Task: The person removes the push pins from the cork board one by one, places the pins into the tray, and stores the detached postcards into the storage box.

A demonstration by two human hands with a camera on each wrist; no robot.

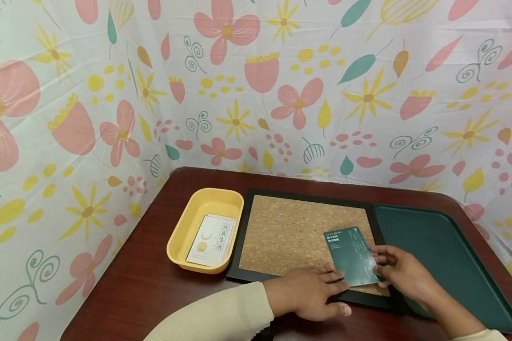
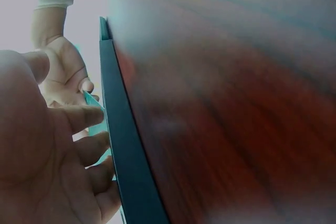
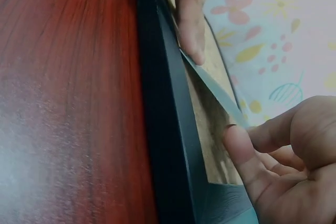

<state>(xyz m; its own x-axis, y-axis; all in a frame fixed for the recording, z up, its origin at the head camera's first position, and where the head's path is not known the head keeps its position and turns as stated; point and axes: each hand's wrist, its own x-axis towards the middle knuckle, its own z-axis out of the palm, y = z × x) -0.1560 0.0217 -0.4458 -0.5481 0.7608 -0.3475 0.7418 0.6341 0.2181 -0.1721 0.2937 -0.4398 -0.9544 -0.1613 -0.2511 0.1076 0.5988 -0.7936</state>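
Observation:
A dark green card (image 1: pixel 350 255) with white print lies over the right part of a black-framed cork board (image 1: pixel 286 232). My right hand (image 1: pixel 403 272) pinches the card's right edge between thumb and fingers. The right wrist view shows that edge of the card (image 3: pixel 218 90) raised off the cork, so the card slants. My left hand (image 1: pixel 309 291) lies across the board's near frame, extended fingertips on the card's lower left corner. In the left wrist view the left hand's fingers (image 2: pixel 89 148) reach over the black frame (image 2: pixel 126 140).
Left of the board stands a yellow tray (image 1: pixel 183 227) holding white printed cards (image 1: pixel 209 241). A dark green tray (image 1: pixel 435 246) adjoins the board's right side. All are on a dark red wooden table (image 1: pixel 128 284), with a flower-patterned cloth (image 1: pixel 256 113) hanging behind and at the sides.

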